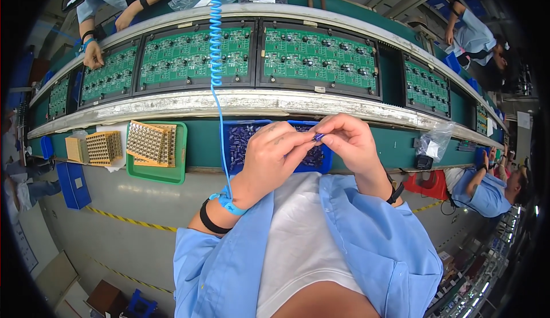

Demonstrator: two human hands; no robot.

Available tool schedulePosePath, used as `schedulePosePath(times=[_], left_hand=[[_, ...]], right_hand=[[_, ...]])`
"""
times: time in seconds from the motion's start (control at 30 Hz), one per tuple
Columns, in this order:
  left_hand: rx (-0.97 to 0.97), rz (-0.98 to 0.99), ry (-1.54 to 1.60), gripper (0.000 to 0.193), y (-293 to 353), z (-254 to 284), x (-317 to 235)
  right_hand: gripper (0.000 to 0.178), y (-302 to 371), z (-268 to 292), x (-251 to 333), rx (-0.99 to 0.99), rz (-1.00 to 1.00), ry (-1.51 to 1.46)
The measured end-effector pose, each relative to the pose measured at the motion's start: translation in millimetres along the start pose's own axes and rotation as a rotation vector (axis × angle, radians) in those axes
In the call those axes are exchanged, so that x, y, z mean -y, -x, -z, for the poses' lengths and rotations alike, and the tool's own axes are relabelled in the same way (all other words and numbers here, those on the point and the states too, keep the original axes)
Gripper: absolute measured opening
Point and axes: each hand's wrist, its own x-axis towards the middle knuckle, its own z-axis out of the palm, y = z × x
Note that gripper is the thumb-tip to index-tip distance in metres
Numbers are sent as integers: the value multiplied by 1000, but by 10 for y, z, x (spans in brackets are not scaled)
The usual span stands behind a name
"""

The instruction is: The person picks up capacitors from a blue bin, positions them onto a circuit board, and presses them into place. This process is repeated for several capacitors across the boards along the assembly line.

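My left hand (271, 153) and my right hand (354, 141) meet above a blue bin (327, 162). Between the fingertips of both sits a small dark-blue electrolytic capacitor (318, 137), pinched from either side and partly covered by the fingers. Many similar capacitors (239, 145) fill the bin beneath, and my hands hide its middle. A light-blue strap with a coiled blue cord (215, 43) circles my left wrist. Just beyond the bin, green circuit boards (321, 57) lie in black frames on the line.
A green tray (156, 175) holding stacked tan component strips stands left of the bin, with more strips (103, 148) beside it. A white rail (189, 105) separates bench and line. A plastic bag (433, 140) lies right. Across the line, a co-worker's hand (93, 54) reaches over a board.
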Motion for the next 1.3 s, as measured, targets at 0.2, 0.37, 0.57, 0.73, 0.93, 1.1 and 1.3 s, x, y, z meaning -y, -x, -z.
schedulePosePath(times=[0.2, 0.37, 0.57, 0.73, 0.93, 1.1, 1.3], left_hand=[[25, 19, -26, 16, 9, 39, -64], [36, 23, -23, 16, 23, 40, -79], [47, 11, -30, 16, 15, 47, -78], [51, 16, -10, 17, 18, 48, -76], [10, -21, 2, 25, 11, 23, -39], [20, 60, 1, 29, 43, 45, -92], [81, 143, 18, 30, 308, -27, 135]], right_hand=[[14, 33, 16, -59, 5, -26, -7], [14, 39, 17, -41, 24, -37, -21], [14, 12, -12, -17, 27, -21, -76], [14, 50, 11, -52, 10, -72, -71], [15, 37, 18, -40, 23, -67, -87], [16, 31, 45, -1, 30, -53, -114], [18, -165, 280, -132, -48, 43, 38]])
